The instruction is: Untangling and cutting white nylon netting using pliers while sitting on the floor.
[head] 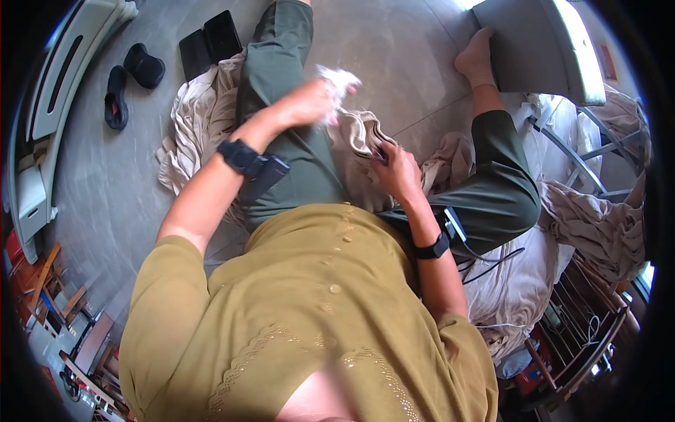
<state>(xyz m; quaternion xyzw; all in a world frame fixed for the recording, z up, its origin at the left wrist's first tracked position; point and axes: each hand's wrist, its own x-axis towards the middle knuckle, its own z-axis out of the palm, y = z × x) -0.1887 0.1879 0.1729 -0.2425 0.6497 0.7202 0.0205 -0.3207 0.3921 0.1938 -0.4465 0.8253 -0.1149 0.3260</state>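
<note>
A beige cloth garment (pixel 350 166) with a dark-striped band lies between my legs, over the thigh. My right hand (pixel 398 171) grips its banded edge; a small dark item shows at the fingers, too hidden to name. Above the other thigh, my left hand (pixel 316 103) is closed on a fluffy white bundle (pixel 340 84), blurred, perhaps threads or lint. The two hands are apart. Each wrist wears a black strap with a device.
More beige cloth (pixel 198 116) lies beside the leg, near an open black folding case (pixel 210 45). Black shoes (pixel 143 66) stand on the grey floor. At the right are a grey box-shaped object (pixel 538 47), a metal-legged stand (pixel 575 153) and a cloth-filled bag (pixel 506 290).
</note>
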